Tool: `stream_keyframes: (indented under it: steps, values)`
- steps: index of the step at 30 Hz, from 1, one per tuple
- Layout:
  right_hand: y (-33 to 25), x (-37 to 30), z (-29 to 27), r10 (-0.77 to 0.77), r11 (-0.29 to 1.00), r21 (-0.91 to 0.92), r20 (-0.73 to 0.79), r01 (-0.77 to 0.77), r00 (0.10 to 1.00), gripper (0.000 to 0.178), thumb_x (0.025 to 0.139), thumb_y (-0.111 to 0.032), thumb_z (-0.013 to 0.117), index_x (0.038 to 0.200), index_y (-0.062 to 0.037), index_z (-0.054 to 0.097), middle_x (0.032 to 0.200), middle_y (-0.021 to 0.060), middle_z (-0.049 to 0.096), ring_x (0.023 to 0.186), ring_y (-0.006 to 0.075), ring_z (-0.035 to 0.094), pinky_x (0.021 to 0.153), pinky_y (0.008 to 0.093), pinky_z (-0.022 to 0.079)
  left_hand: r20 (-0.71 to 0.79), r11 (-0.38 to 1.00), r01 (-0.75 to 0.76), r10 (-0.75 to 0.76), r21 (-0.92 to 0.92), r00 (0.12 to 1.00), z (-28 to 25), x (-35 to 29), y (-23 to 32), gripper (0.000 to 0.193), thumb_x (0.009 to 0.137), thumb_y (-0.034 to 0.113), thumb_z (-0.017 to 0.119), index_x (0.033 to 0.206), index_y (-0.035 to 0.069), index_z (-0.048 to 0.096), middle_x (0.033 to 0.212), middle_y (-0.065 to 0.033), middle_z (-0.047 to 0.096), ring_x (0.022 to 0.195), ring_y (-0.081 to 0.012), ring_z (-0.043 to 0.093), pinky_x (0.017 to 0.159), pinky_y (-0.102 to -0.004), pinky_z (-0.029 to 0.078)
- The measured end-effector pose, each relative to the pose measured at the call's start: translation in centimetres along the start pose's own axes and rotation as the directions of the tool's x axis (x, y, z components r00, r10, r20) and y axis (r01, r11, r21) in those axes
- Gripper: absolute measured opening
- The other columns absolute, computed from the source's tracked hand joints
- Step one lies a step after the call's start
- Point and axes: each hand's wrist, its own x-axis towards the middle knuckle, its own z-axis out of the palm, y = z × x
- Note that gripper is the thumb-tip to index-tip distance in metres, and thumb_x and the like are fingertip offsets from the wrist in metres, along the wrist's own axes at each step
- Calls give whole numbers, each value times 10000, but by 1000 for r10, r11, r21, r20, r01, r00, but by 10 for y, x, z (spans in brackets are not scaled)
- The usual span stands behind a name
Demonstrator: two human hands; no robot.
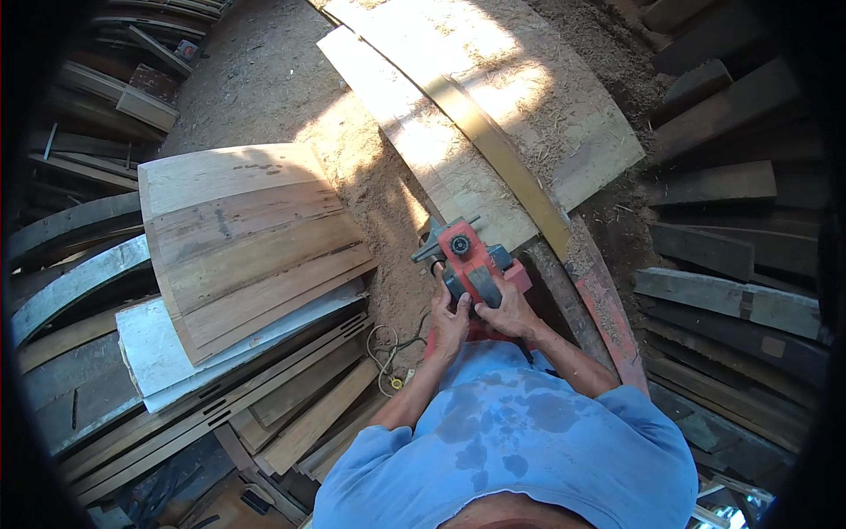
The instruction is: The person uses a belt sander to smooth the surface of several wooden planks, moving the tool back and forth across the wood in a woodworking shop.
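Close in front of my body I hold a red electric hand planer (470, 247) with a black round knob on top and dark grey parts. My left hand (450, 323) is closed on its near left side, the thumb lying along the body. My right hand (514, 313) grips the near right side, its thumb close to the left one. Beyond the planer, a long narrow yellowish board (498, 150) runs away over wide pale wooden panels (388, 79). The planer's underside is hidden, so I cannot tell whether it touches anything.
On my left, a stack of wide brown panels (251, 220) lies over a white sheet (163, 353) and slatted boards. A dark cord (385, 344) coils on the sawdust-covered ground. Stacked planks (714, 291) line the right side. A reddish beam (608, 322) is by my right forearm.
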Motion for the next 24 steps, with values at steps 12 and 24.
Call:
stream_keyframes:
  steps: [12, 24]
  values:
    - [-101, 178, 6, -169, 981, -102, -63, 162, 984, 420, 884, -153, 771, 1250, 29, 677, 1060, 177, 757, 987, 260, 742, 909, 409, 591, -8, 972, -85, 85, -218, 996, -70, 186, 53, 440, 1129, 209, 649, 1527, 28, 599, 1274, -36, 733, 1060, -99, 648, 906, -291, 551]
    - [-285, 396, 3, -207, 973, 103, 9, 205, 978, 373, 876, -186, 780, 1165, 41, 716, 890, 179, 773, 743, 246, 783, 667, 398, 646, -90, 944, -164, 144, -288, 986, -176, 439, 163, 317, 1119, 208, 649, 1388, 50, 707, 977, -28, 734, 767, -106, 647, 681, -308, 574]
